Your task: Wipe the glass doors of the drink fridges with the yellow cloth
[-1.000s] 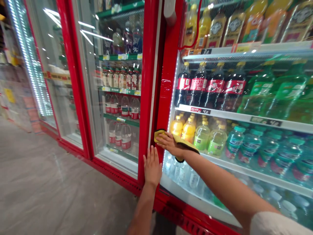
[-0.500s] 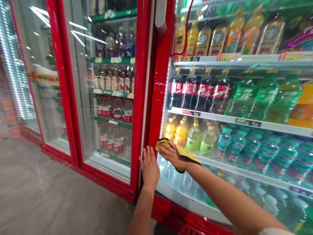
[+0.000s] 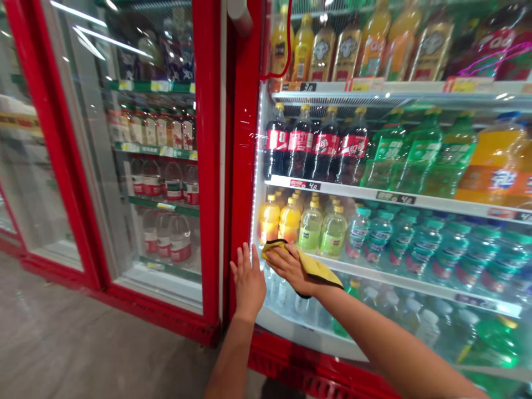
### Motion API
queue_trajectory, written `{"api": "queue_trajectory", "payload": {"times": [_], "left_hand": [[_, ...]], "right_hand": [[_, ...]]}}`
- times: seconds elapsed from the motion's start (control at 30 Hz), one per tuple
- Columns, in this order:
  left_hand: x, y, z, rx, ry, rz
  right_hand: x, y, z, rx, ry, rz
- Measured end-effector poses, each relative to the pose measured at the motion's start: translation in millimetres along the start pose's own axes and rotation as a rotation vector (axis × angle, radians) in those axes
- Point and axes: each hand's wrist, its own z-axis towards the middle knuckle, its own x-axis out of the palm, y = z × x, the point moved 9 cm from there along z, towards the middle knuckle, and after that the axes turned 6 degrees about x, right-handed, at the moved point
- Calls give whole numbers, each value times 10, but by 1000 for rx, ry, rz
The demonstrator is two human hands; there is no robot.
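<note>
My right hand (image 3: 288, 270) lies over a yellow cleaning cloth (image 3: 318, 270) with dark edging and presses it against the glass door (image 3: 299, 327) of a lit drinks cooler. Part of the cloth is hidden under the palm and fingers. Just to its left, my left hand (image 3: 249, 282) is open, with its fingers spread and pointing up. It is at the red door frame (image 3: 242, 183) along the glass's left edge; whether the palm touches it, I cannot tell. Behind the glass near my hands stand yellow juice bottles (image 3: 290, 219) and pale green bottles (image 3: 310, 224).
A red cord (image 3: 286, 50) hangs at the cooler's upper left, near a grey cylindrical part (image 3: 240, 16). Another red-framed cooler (image 3: 208, 166) with bottles stands to the left. Grey floor (image 3: 108, 354) runs along the coolers' bases. Cola bottles (image 3: 300, 141) fill a middle shelf.
The view has turned to the right, so the coolers sit further left. My right hand and the cloth have slid slightly right and down on the glass. My left fingers are spread wider.
</note>
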Motion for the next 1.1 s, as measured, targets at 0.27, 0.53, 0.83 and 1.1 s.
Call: {"api": "queue_trajectory", "payload": {"times": [0.27, 0.53, 0.83, 1.1], "left_hand": [[-60, -311, 84, 107, -37, -66], [-84, -487, 148, 157, -69, -99], [-15, -919, 142, 263, -45, -171], [20, -1175, 116, 304, -113, -138]], "right_hand": [[-829, -843, -77, 398, -107, -167], [-545, -559, -94, 309, -88, -163], [-1132, -1031, -939, 611, -136, -301], [-1300, -1314, -657, 458, -107, -306]]}}
